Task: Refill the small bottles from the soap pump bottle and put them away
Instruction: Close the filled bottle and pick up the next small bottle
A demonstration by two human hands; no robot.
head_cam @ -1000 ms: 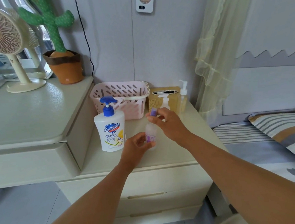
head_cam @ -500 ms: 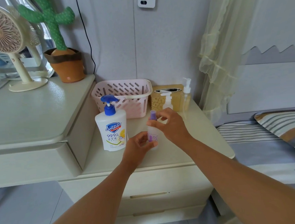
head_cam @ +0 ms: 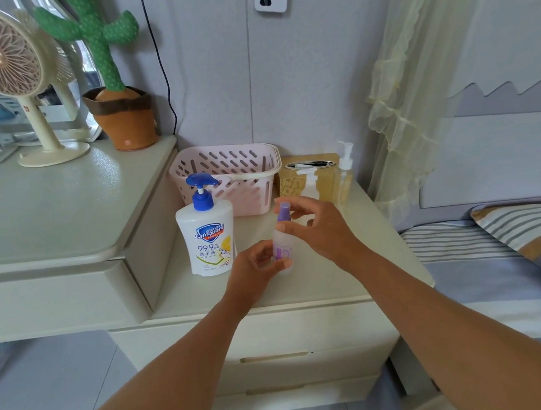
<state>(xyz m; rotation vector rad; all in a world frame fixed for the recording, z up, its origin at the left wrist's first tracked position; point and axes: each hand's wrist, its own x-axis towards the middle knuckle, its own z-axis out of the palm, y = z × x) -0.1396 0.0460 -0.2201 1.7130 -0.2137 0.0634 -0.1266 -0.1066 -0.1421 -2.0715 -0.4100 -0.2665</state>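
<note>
Left hand (head_cam: 257,267) wrapped around lower body of small bottle (head_cam: 283,247), upright on nightstand (head_cam: 358,262). Right hand (head_cam: 321,230) pinching bottle's neck below purple cap (head_cam: 284,210). Purple print on bottle label, unreadable. Soap pump bottle (head_cam: 207,232) just left of small bottle, apart: blue pump, "Safeguard", "99.9%". Pink basket (head_cam: 228,175) behind pump bottle; two clear pump bottles (head_cam: 344,173) right of basket.
</note>
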